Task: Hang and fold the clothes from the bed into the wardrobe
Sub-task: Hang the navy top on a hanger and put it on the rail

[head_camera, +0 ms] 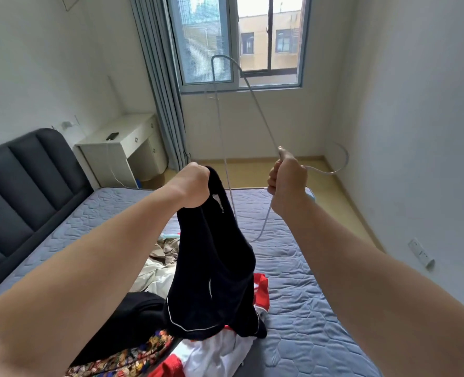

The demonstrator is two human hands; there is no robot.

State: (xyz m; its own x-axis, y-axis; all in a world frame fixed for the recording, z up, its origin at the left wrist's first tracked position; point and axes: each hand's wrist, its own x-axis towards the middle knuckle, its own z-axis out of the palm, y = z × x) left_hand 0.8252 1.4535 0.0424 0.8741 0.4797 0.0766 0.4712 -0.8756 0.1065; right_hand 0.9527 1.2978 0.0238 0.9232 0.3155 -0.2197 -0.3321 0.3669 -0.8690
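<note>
My left hand (191,183) grips the top of a black garment with thin white piping (214,270), which hangs down over the clothes pile. My right hand (288,180) holds a thin light-grey hanger (258,104) by its neck, raised in front of the window, its hook (342,159) curving out to the right. One lower end of the hanger passes just beside the garment's collar. Underneath, on the blue quilted bed (307,295), lies a heap of clothes: a white and red piece (214,352), a patterned one (133,357), a beige one (165,248). No wardrobe is in view.
A dark padded headboard (27,180) runs along the left wall. A white desk (122,148) with a phone on it stands in the far left corner beside grey curtains (163,91). Wooden floor lies between the bed and the window wall. A socket (421,253) sits low on the right wall.
</note>
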